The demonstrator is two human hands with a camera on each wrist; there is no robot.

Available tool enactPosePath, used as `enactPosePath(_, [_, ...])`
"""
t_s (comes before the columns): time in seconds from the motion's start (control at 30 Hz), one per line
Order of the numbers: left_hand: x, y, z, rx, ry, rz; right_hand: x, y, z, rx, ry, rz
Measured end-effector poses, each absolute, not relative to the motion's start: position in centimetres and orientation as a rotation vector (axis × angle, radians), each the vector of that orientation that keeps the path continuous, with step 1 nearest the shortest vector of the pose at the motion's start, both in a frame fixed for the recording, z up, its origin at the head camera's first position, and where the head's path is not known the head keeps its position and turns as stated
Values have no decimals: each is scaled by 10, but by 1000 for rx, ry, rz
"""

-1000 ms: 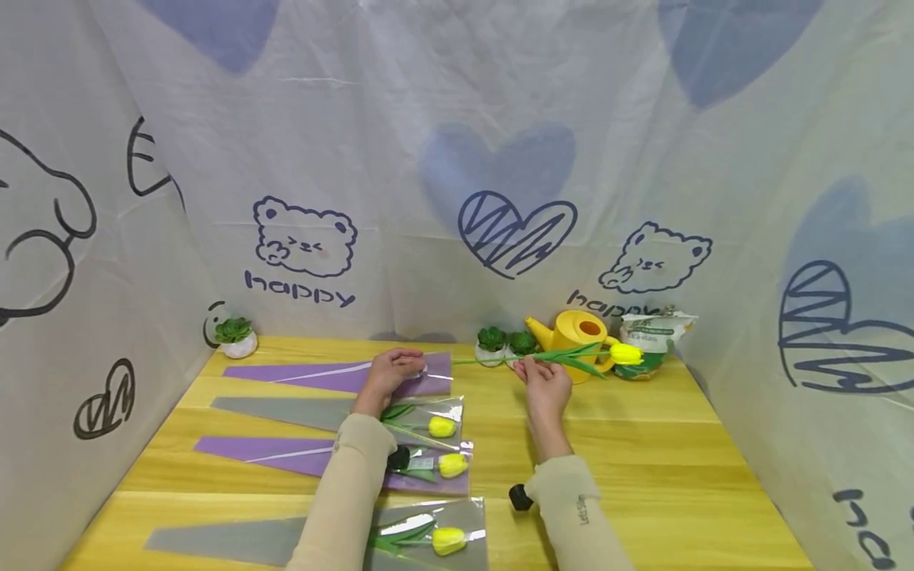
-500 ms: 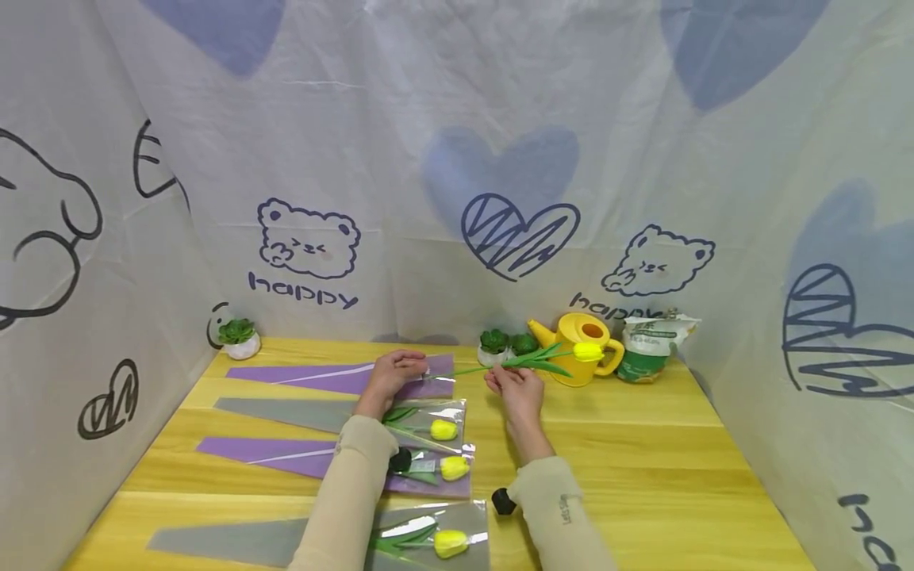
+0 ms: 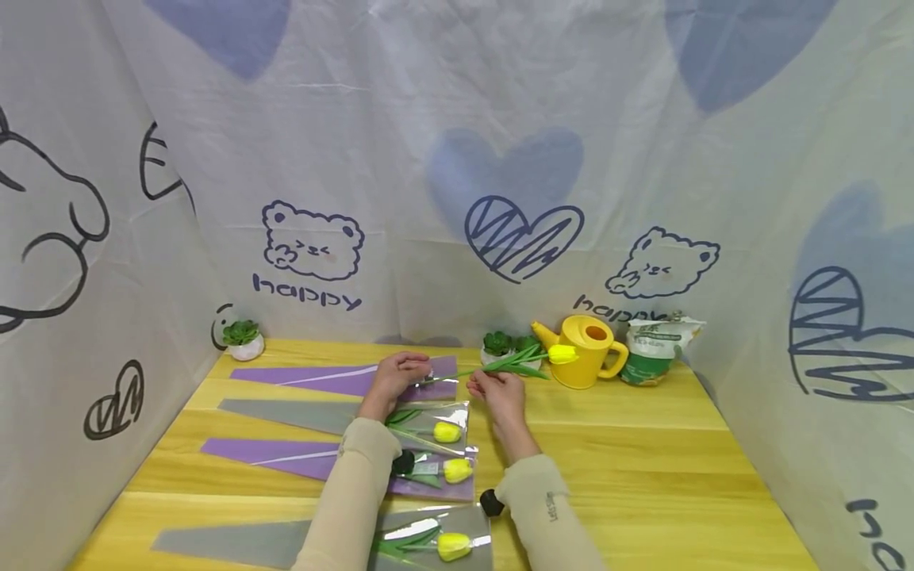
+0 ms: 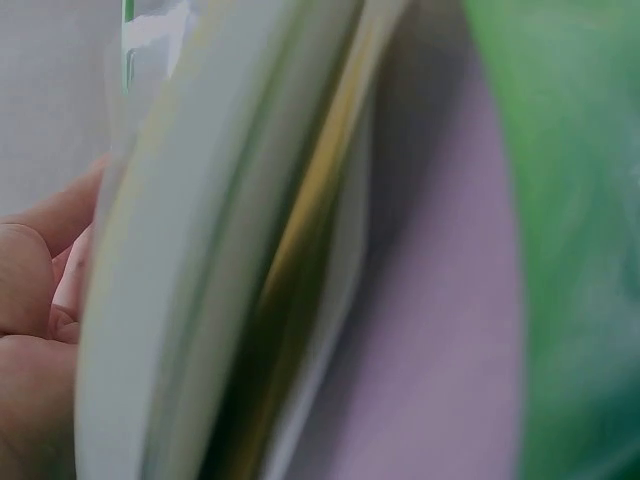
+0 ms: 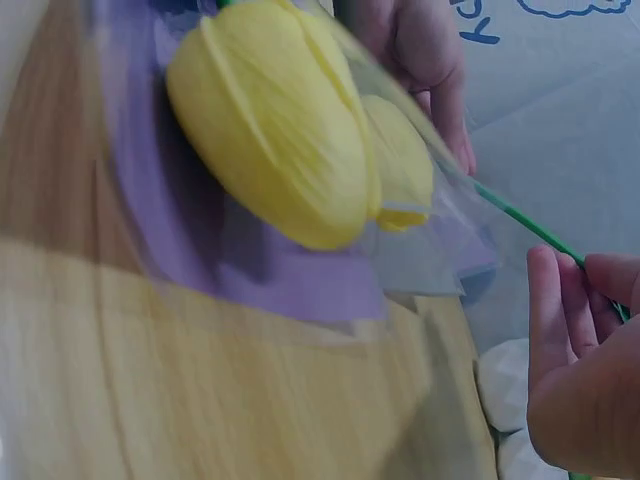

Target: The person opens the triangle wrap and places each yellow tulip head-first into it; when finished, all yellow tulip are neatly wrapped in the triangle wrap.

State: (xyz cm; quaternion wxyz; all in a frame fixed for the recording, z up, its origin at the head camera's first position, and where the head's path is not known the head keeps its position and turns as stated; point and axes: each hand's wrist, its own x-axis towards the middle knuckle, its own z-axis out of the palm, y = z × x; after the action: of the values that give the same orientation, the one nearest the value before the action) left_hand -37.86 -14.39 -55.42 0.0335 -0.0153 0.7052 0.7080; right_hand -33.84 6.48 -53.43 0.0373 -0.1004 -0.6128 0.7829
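My right hand [image 3: 502, 399] pinches the green stem of a yellow tulip [image 3: 562, 354], its flower pointing right. In the right wrist view thumb and fingers close on the stem [image 5: 530, 222]. The stem's lower end reaches into the mouth of the farthest purple flower sleeve [image 3: 321, 381]. At that mouth my left hand [image 3: 394, 382] holds the sleeve's clear film with curled fingers. In the left wrist view the left hand [image 4: 45, 290] is partly hidden behind blurred film and wrapping.
Nearer lie a grey sleeve [image 3: 286, 415], another purple sleeve [image 3: 278, 454] and a front grey sleeve [image 3: 236, 539], each with a yellow tulip. Along the back stand potted succulents [image 3: 497, 344], a yellow watering can [image 3: 581, 361] and a green-white bag [image 3: 651, 353].
My right hand has moved left with the tulip, sliding its stem from outside the sleeve's edge into the mouth. The left hand has stayed at the purple sleeve.
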Motion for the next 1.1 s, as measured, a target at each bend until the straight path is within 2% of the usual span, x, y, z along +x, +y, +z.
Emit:
enactPosePath(0.6, [-377,-139,-563,-84,2185,2213,-328,62,-541,-290,-1902,2444])
enactPosePath(1.1, [-377,-129,-555,-87,2271,2247,-337,59,-540,-306,-1892,2475])
